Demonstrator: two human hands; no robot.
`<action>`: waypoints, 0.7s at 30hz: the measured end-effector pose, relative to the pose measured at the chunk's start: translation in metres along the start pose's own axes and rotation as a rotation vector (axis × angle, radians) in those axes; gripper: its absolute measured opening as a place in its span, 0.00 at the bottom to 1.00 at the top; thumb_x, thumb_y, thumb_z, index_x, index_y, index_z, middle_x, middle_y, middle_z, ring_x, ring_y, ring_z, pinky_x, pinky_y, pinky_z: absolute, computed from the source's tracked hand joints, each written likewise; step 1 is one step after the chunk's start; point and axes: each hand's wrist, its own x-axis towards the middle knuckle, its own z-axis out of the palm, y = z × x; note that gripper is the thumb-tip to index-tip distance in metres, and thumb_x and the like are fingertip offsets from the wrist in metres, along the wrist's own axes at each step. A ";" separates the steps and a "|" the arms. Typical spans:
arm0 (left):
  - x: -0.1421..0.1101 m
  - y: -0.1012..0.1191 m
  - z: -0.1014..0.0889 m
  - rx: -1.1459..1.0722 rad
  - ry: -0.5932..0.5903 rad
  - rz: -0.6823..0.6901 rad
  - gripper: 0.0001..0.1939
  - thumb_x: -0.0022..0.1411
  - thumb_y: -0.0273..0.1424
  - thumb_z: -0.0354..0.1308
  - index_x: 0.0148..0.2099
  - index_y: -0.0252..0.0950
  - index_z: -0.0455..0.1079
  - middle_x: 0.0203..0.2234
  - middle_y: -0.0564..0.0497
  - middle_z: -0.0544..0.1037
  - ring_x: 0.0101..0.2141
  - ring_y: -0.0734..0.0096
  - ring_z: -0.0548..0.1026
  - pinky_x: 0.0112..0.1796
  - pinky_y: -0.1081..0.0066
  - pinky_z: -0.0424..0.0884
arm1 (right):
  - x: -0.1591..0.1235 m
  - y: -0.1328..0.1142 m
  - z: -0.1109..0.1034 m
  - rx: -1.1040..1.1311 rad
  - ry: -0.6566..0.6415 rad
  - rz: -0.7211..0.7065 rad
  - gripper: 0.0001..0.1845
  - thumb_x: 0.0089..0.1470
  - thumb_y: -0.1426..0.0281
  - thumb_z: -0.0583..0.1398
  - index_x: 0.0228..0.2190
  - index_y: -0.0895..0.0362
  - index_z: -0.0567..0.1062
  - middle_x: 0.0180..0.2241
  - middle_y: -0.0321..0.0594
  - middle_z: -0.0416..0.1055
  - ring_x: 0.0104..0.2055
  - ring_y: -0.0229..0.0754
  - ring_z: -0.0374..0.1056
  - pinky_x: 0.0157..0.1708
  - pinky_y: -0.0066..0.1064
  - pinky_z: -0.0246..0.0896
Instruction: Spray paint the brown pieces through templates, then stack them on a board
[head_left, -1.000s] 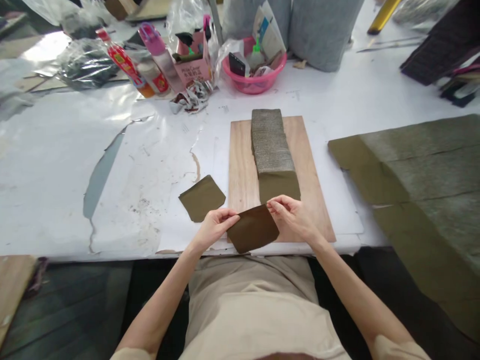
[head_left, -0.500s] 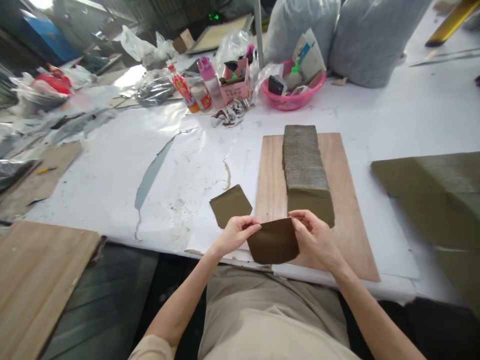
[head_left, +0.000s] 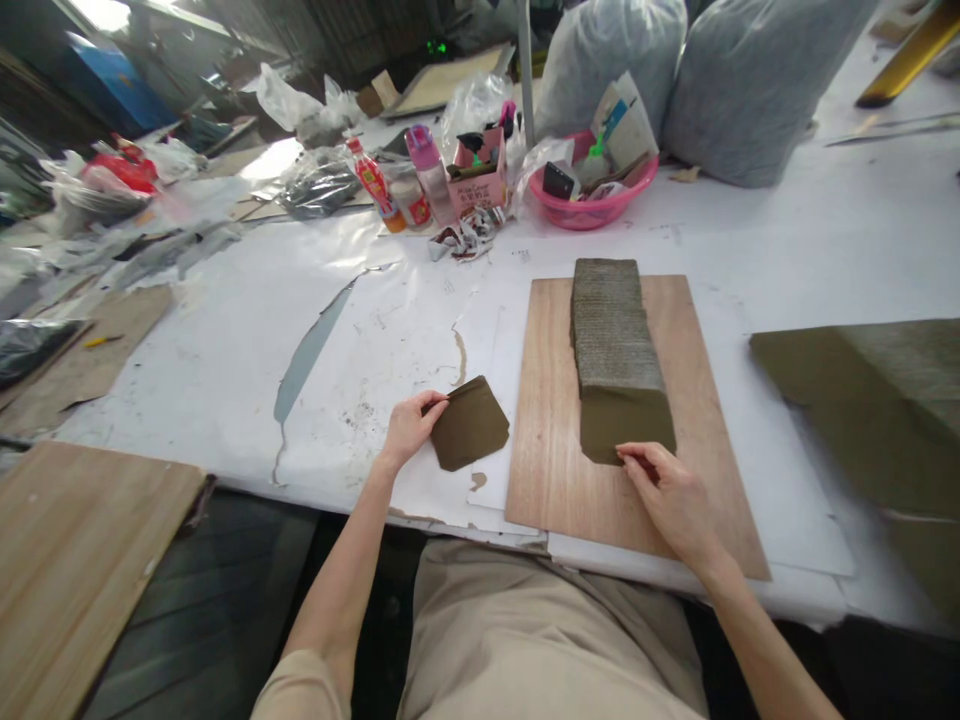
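Observation:
My left hand [head_left: 411, 425] pinches the upper left corner of an olive-brown fabric piece [head_left: 471, 428] with cut corners. This piece lies over the spot left of the board and mostly covers whatever is under it. At the right, my right hand [head_left: 667, 495] has thumb and fingertips closed at the front edge of the nearest fabric piece [head_left: 626, 420] in a fanned-out stack [head_left: 611, 315]. The stack, a long row of overlapping olive pieces, rests on a wooden board [head_left: 547, 430].
Larger olive fabric sheets [head_left: 840, 400] lie on the right of the white-covered table [head_left: 375, 340]. At the back stand a pink basket [head_left: 592, 210], a pink bottle [head_left: 430, 170], a pink box [head_left: 478, 185] and stuffed grey bags [head_left: 735, 90]. Another wooden board [head_left: 97, 560] is at lower left.
Both hands held one fabric piece in front of the board. My left hand has carried it left onto the smaller piece there. My right hand let go and moved to the stack's front edge.

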 end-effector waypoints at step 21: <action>-0.022 0.022 0.017 0.801 0.312 0.170 0.17 0.67 0.38 0.51 0.49 0.34 0.73 0.42 0.40 0.73 0.38 0.57 0.72 0.32 0.66 0.63 | 0.007 -0.013 -0.001 -0.417 -0.040 -0.268 0.10 0.63 0.73 0.55 0.35 0.55 0.77 0.38 0.44 0.75 0.42 0.47 0.67 0.43 0.40 0.64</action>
